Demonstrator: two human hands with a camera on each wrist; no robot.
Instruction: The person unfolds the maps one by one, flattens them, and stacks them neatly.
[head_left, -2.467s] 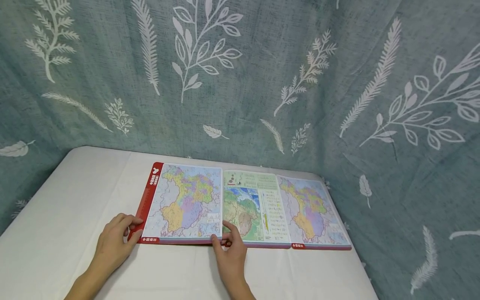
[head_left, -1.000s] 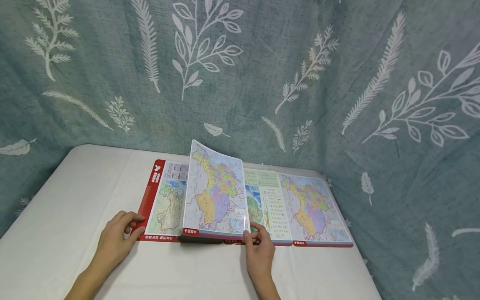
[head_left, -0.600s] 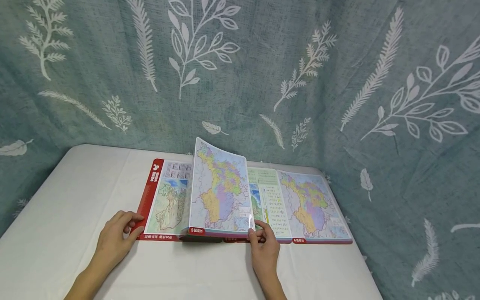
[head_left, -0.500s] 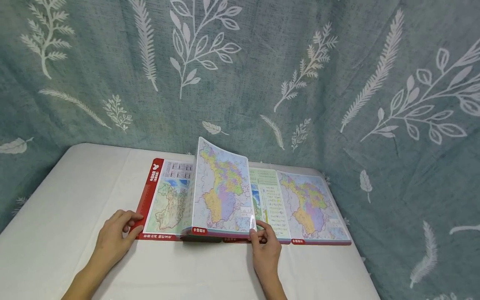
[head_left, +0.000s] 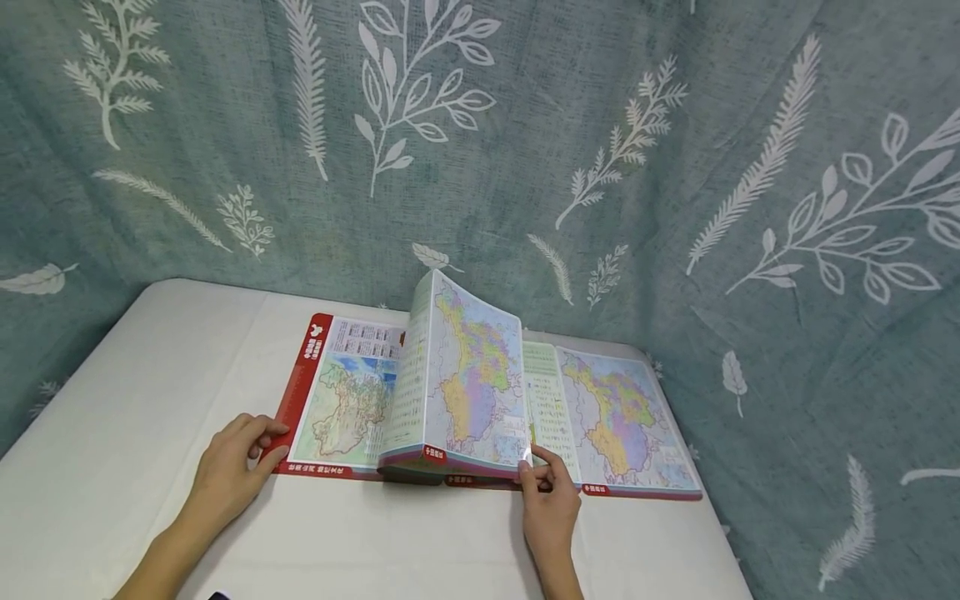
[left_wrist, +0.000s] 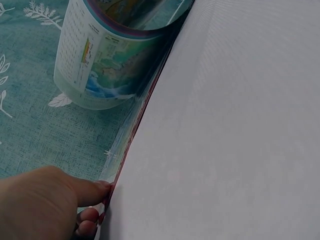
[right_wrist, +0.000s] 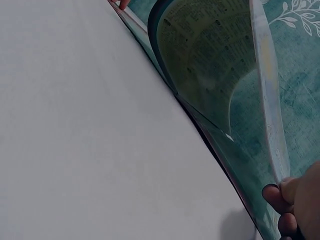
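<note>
A folding map with glossy panels lies on the table, its red left strip [head_left: 295,400] pinched by my left hand [head_left: 236,458] near the lower corner. In the left wrist view, that left hand [left_wrist: 45,202] has thumb and fingers on the map's edge. My right hand [head_left: 551,504] pinches the lower right corner of a raised map panel [head_left: 480,375], which bows up from a fold. Beneath it, the left panel [head_left: 345,417] is partly uncovered. Another colourful panel [head_left: 622,417] lies flat at the right. The right wrist view shows the right hand [right_wrist: 302,202] gripping the panel's edge [right_wrist: 270,100].
The map rests on a white-covered table [head_left: 337,533]. A green leaf-patterned curtain [head_left: 510,167] hangs close behind the table's back edge and along its right side. A small dark object [head_left: 219,596] peeks in at the bottom edge.
My right hand has carried the top panel from over the left strip's side toward the right. It now curves upward, uncovering the left panel. The left hand has stayed on the red strip.
</note>
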